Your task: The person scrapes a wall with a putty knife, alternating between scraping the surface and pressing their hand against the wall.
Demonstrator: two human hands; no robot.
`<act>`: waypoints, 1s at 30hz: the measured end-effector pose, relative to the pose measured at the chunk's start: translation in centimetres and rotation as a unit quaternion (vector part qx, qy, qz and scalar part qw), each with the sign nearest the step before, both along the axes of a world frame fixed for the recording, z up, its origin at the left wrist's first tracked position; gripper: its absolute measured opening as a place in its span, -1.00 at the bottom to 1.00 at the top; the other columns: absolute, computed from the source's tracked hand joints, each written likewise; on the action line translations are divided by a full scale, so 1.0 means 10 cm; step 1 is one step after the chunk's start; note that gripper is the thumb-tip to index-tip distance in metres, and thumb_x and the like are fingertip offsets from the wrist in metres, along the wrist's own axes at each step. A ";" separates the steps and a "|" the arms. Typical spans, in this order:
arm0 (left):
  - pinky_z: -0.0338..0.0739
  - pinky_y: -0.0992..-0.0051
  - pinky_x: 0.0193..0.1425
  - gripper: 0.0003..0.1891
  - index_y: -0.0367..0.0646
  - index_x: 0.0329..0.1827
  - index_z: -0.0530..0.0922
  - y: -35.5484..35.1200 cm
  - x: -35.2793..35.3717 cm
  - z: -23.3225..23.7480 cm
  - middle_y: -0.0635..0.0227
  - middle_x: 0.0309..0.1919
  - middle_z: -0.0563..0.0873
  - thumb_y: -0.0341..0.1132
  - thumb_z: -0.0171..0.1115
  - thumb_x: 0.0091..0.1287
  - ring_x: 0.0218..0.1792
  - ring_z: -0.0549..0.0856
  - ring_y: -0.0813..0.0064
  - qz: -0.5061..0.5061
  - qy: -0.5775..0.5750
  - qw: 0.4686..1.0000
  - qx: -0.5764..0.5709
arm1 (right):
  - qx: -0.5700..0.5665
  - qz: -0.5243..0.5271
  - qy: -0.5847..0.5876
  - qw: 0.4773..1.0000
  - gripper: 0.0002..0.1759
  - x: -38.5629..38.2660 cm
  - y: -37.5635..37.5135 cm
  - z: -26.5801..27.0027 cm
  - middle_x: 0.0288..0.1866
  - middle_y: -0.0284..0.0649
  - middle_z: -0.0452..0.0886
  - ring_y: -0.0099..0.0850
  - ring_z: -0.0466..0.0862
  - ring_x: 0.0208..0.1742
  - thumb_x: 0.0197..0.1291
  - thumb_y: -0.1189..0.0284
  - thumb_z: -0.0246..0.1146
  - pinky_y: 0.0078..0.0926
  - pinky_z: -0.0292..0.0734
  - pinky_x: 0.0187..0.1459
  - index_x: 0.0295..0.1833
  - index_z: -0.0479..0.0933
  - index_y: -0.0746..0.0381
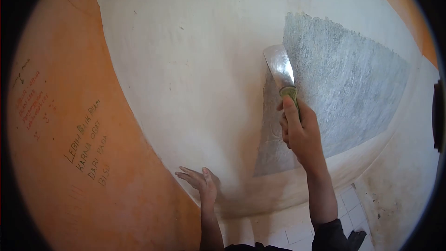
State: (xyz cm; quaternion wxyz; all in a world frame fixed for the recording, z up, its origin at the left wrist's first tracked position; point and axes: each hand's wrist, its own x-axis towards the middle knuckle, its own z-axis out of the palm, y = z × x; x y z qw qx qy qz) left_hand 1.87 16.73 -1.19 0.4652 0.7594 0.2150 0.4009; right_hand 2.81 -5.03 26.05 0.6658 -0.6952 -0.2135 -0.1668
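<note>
My right hand (pixel 299 130) is wrapped round the green handle of a metal scraper (pixel 281 65). The blade points up and lies at the left edge of a rough grey patch (pixel 344 83) on the white wall (pixel 200 65); whether it touches the surface I cannot tell. Lower and to the left, my left hand (pixel 200 181) is empty, with its fingers spread, close to the lower part of the white area near the orange border.
An orange wall (pixel 125 172) with handwriting fills the left side. White tiles (pixel 346 207) show at the bottom right, beside a stained pale surface (pixel 385 195). A dark object (pixel 437 116) stands at the far right edge.
</note>
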 end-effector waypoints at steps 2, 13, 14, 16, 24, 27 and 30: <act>-0.41 -0.14 0.52 0.01 -0.28 0.53 -0.47 0.05 -0.01 -0.06 -0.29 0.46 -0.58 0.29 -0.18 0.44 0.50 -0.50 -0.23 -0.011 0.010 1.000 -0.010 | 0.007 0.006 0.025 1.000 -0.60 -0.04 -0.05 -0.12 -0.66 -0.57 0.18 -0.79 0.12 -0.74 0.51 0.13 -0.02 -0.72 0.00 -0.74 -0.20 0.44 0.25; -0.42 -0.20 0.49 0.02 -0.30 0.52 -0.48 0.09 -0.13 0.01 -0.33 0.44 -0.59 0.34 -0.24 0.43 0.48 -0.52 -0.30 -0.056 0.017 0.998 -0.017 | 0.045 0.048 0.163 0.984 -0.60 -0.23 -0.15 -0.31 -0.60 -0.51 0.27 -0.75 0.20 -0.67 0.51 0.12 -0.04 -0.71 0.12 -0.65 -0.13 0.44 0.25; -0.42 -0.20 0.49 0.02 -0.30 0.52 -0.48 0.08 -0.13 0.04 -0.32 0.44 -0.60 0.34 -0.24 0.43 0.48 -0.51 -0.29 -0.057 0.020 0.998 -0.024 | 0.044 0.050 0.162 0.985 -0.60 -0.19 -0.13 -0.27 -0.60 -0.51 0.27 -0.75 0.20 -0.67 0.51 0.12 -0.04 -0.71 0.12 -0.65 -0.13 0.44 0.25; -0.42 -0.20 0.50 0.02 -0.29 0.53 -0.48 0.11 -0.09 -0.02 -0.31 0.45 -0.59 0.34 -0.24 0.42 0.49 -0.52 -0.27 -0.047 0.028 0.998 -0.019 | 0.035 0.066 0.116 0.990 -0.61 -0.13 -0.09 -0.17 -0.59 -0.51 0.26 -0.74 0.20 -0.67 0.52 0.12 -0.04 -0.72 0.12 -0.65 -0.12 0.43 0.25; -0.41 -0.20 0.50 0.05 -0.26 0.54 -0.47 0.09 -0.13 0.05 -0.30 0.46 -0.57 0.39 -0.24 0.39 0.50 -0.52 -0.24 -0.048 0.023 0.998 -0.024 | 0.056 0.055 0.099 0.992 -0.64 -0.09 -0.02 -0.24 -0.59 -0.53 0.26 -0.79 0.13 -0.73 0.51 0.11 -0.02 -0.73 -0.05 -0.74 -0.10 0.43 0.20; -0.37 -0.21 0.50 0.05 -0.24 0.54 -0.47 0.06 -0.17 0.07 -0.27 0.47 -0.57 0.41 -0.26 0.38 0.50 -0.52 -0.22 -0.054 0.025 0.998 -0.029 | 0.077 0.064 0.089 0.991 -0.64 -0.13 0.04 -0.06 -0.58 -0.53 0.27 -0.79 0.14 -0.73 0.51 0.11 -0.03 -0.73 -0.05 -0.74 -0.10 0.43 0.20; -0.35 -0.23 0.49 0.04 -0.20 0.55 -0.45 0.11 -0.25 0.06 -0.23 0.48 -0.57 0.42 -0.28 0.37 0.51 -0.52 -0.18 -0.080 0.010 0.996 -0.038 | 0.099 0.079 0.135 0.983 -0.64 -0.21 0.00 -0.34 -0.57 -0.53 0.27 -0.78 0.15 -0.72 0.51 0.11 -0.03 -0.74 -0.05 -0.74 -0.10 0.43 0.20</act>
